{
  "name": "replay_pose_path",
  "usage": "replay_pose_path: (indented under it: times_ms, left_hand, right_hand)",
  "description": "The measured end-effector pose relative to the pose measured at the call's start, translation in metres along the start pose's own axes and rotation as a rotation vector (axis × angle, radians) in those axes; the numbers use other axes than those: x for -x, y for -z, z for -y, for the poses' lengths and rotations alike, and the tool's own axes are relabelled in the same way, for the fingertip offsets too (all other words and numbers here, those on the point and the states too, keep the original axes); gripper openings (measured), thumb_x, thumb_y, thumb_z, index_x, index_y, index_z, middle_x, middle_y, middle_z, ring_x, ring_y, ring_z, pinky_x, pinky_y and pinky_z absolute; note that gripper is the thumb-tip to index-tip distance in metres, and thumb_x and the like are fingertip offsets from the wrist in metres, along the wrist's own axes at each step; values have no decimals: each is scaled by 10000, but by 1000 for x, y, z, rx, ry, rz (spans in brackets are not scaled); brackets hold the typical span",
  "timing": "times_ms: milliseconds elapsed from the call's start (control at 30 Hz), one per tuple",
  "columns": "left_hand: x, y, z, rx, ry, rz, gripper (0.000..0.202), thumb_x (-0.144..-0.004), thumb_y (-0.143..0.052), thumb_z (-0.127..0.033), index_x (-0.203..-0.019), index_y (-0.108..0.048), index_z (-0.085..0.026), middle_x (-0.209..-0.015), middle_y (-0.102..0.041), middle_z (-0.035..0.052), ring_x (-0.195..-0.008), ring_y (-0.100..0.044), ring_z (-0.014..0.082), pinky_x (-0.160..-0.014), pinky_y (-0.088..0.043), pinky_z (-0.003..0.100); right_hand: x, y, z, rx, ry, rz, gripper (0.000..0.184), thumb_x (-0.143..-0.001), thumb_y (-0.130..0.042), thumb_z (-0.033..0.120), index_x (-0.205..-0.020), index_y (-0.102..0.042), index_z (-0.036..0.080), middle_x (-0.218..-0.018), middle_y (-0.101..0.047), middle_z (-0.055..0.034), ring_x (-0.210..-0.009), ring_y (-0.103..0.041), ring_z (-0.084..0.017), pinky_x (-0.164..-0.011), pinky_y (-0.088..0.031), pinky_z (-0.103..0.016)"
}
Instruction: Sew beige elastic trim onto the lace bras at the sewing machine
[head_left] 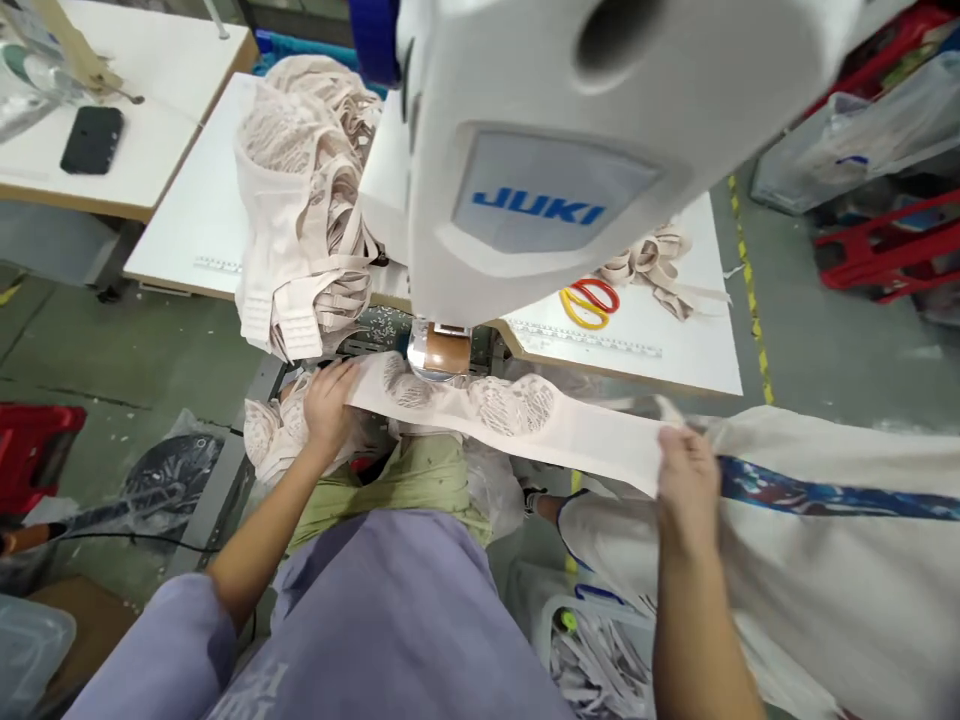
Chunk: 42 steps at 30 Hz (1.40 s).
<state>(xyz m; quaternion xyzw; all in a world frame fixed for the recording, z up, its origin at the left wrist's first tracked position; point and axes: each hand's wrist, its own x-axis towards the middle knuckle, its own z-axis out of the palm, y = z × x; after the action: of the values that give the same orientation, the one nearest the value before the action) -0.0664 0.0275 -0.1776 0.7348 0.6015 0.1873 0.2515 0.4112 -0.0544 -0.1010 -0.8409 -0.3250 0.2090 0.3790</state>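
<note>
A pale beige bra [517,405] with lace cups is stretched sideways in front of the sewing machine [525,200], marked JUKI. My right hand [686,465] is closed around the bra's right end, drawn out past the table edge. At the other end my left hand [330,400] grips the band with fingers curled over it. The machine's metal and brown lower part [441,352] sits just behind the left cup; whether it touches the fabric I cannot tell. More beige lace pieces [274,430] hang below my left hand.
A tall heap of beige bras [307,200] lies on the white table [187,215] at left. Red and yellow scissors [589,303] and beige straps [652,265] lie at right. A person in light clothing [840,560] stands close on the right, beside a bin of scraps [600,650].
</note>
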Motion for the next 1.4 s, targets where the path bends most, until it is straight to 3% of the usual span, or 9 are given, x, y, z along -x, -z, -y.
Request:
replay_pose_path:
  times_ms: [200,467,667,833,1033,1167,1233,1300,1400]
  left_hand:
    - [45,-19,0,-9,134,60,287,-872,-566,-234,-1143,-639,-180,-1317,-618,139,-1230,-580,256,-1035,-473,394]
    - [107,95,87,-253,698,-148,266,-939,-497,-380,-805,-548,-156,-730,-614,72,-767,-602,224,-727,-460,305]
    - [106,109,17,-208,530,-70,411,-966,-401,-425,-603,-400,-231,-515,-442,-19,-509,-465,170,-545,-324,256]
    - [71,106,-45,208,214,77,409,-907,-485,-515,-609,-473,-235,-560,-509,-14,-575,-518,195,-578,-422,302]
    - [2,56,-116,616,109,427,391,-685,-720,-590,-796,-680,-216,-775,-690,47,-750,-639,260,-678,-553,389]
    - [-10,33,-145,838,166,528,491,-841,-571,-627,-948,-691,-164,-808,-693,72,-738,-641,225,-691,-550,351]
    - [-9,34,-150,873,193,445,470,-873,-553,-618,-982,-670,-176,-889,-692,72,-878,-642,241,-810,-535,357]
    - [-4,37,-151,776,168,394,449,-882,-546,-626,-898,-650,-190,-852,-667,55,-873,-624,239,-805,-518,341]
    - [8,36,-153,628,110,356,493,-907,-473,-655,-737,-572,-203,-689,-566,20,-694,-557,203,-661,-476,305]
  right_hand:
    - [32,-115,-34,268,161,253,687,-700,-637,631,-1094,-597,69,-1320,-508,-352,-1349,-385,-498,-1110,-260,-658]
    - [139,-217,40,-15,754,932,364,-921,-556,439,-1230,-574,248,-1311,-565,-180,-1285,-497,-332,-1115,-369,-554]
    - [190,-248,113,-69,961,1033,525,-790,-735,490,-1234,-619,235,-1259,-637,-115,-1157,-599,-271,-972,-518,-412]
    - [175,-215,161,5,1250,1383,432,-907,-592,508,-605,-587,199,-589,-571,35,-573,-496,-104,-564,-404,-217]
    - [142,-84,187,-198,879,1262,337,-980,-513,409,-819,-699,179,-777,-698,11,-670,-601,-95,-608,-445,-180]
    - [90,-34,180,-195,884,1456,216,-966,-550,290,-902,-732,193,-759,-714,35,-630,-632,-91,-561,-464,-172]
    - [41,-30,174,-39,798,1213,128,-879,-676,319,-839,-732,211,-680,-683,43,-596,-618,-111,-553,-464,-202]
    - [-21,-35,175,105,501,521,185,-823,-721,385,-795,-712,202,-751,-697,-1,-702,-635,-152,-649,-482,-254]
    - [-116,-51,191,115,326,169,307,-923,-566,414,-890,-665,126,-1009,-681,-136,-983,-602,-221,-849,-443,-335]
